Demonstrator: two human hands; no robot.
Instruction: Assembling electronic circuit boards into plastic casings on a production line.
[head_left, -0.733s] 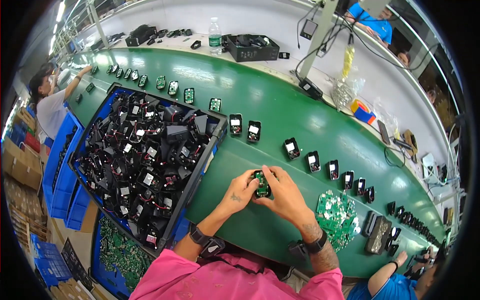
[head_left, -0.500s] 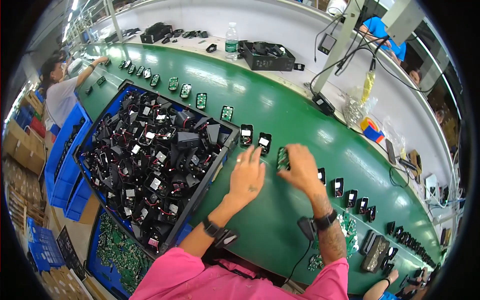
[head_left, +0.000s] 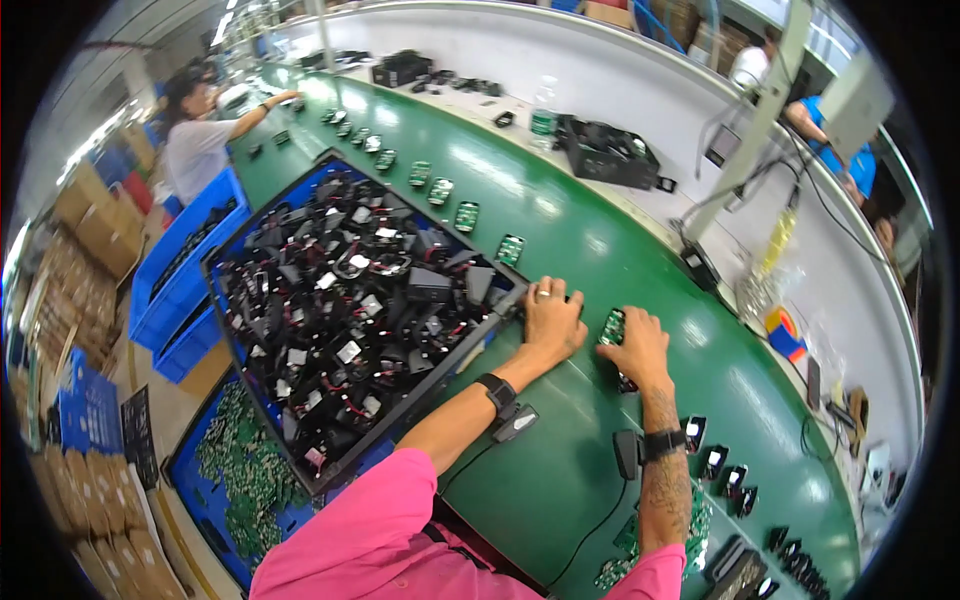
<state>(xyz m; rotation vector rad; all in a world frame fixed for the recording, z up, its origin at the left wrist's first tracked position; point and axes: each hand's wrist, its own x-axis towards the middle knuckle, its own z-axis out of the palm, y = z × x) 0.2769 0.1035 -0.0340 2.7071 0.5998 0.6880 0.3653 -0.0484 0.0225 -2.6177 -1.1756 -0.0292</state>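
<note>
My right hand (head_left: 640, 348) grips a small green circuit board (head_left: 613, 327) between thumb and fingers, above the green bench. A dark housing (head_left: 627, 383) partly shows just under that palm. To its left, my left hand (head_left: 553, 322) curls its fingers over a black plastic housing (head_left: 572, 297); the hand hides most of it. Beside the left hand lies the corner of a large bin (head_left: 415, 425) heaped with black housings (head_left: 350, 290) and red wires. Beyond it, a row of housings with green boards in them, such as this one (head_left: 510, 250), runs to the far left.
Black open housings (head_left: 713, 462) line the bench at right. A wired black device (head_left: 627, 455) and loose green boards (head_left: 697, 525) lie near my right forearm. A grey-black device (head_left: 515, 423) sits by my left wrist. A co-worker (head_left: 195, 140) reaches over the bench at far left.
The whole view has shifted, so the scene sits further right and lower. My left fingers, stretched toward a housing before, now curl over it. My right hand keeps hold of the circuit board.
</note>
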